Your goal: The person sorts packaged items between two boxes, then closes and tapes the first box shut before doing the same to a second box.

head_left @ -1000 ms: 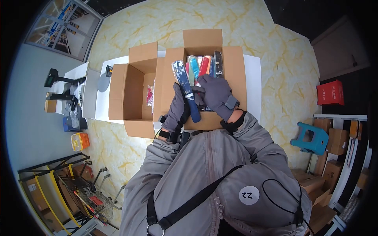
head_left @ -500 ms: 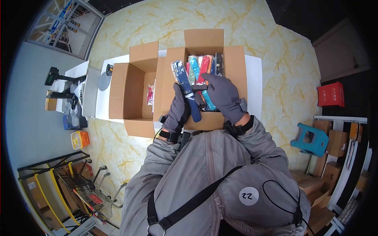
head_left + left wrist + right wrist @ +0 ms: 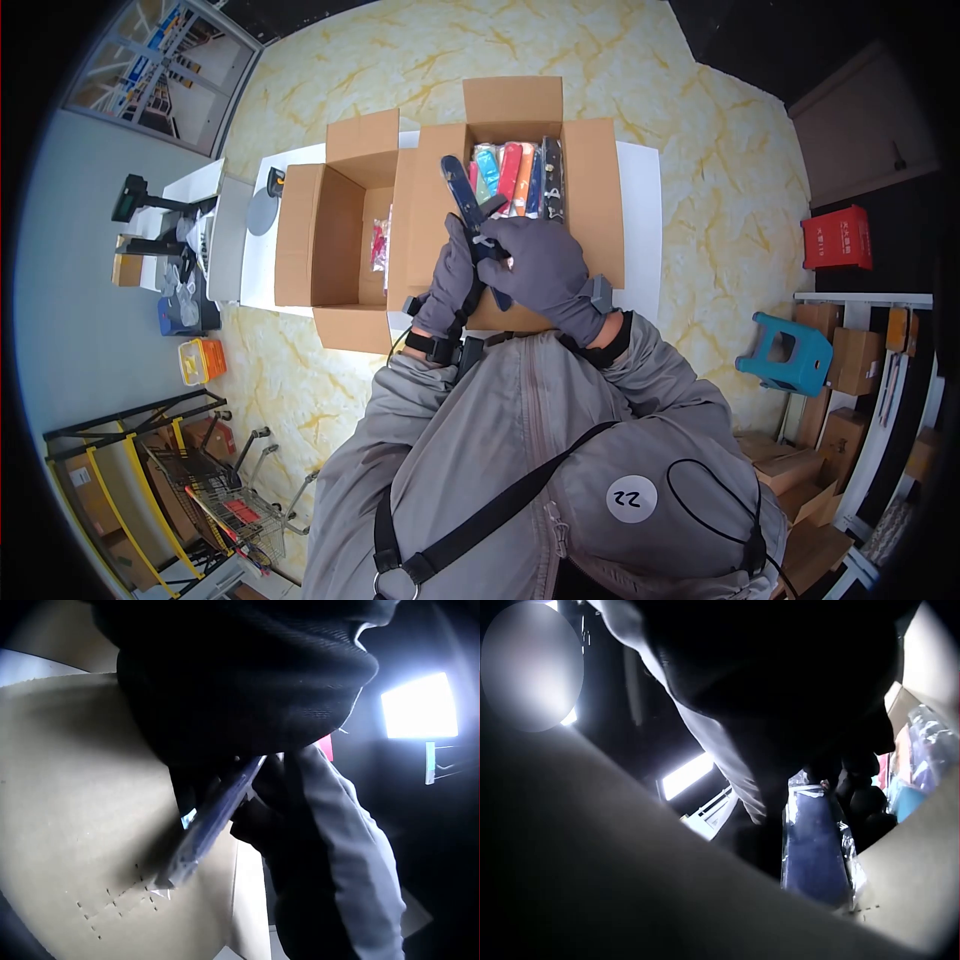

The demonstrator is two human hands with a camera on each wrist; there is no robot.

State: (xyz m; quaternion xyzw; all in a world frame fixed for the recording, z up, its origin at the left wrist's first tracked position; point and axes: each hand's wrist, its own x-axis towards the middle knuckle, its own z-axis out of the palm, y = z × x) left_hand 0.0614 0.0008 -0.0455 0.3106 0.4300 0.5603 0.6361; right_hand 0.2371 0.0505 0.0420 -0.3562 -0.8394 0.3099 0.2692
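At the left, on the white tabletop point(image 3: 642, 200), the left carton point(image 3: 340, 225) stood open, with a small pink-and-red packet point(image 3: 380, 245) lying inside near its right wall. The gloved left hand point(image 3: 450, 280) had its grip closed round a long navy packet point(image 3: 455, 185), held slanting over the near left part of the right carton point(image 3: 593, 200). The gloved right hand point(image 3: 545, 270) pinched that packet near its middle. Beyond the hands, the open right carton held plastic-wrapped packets point(image 3: 511, 170) side by side, turquoise, red, orange and dark blue, with a black one rightmost
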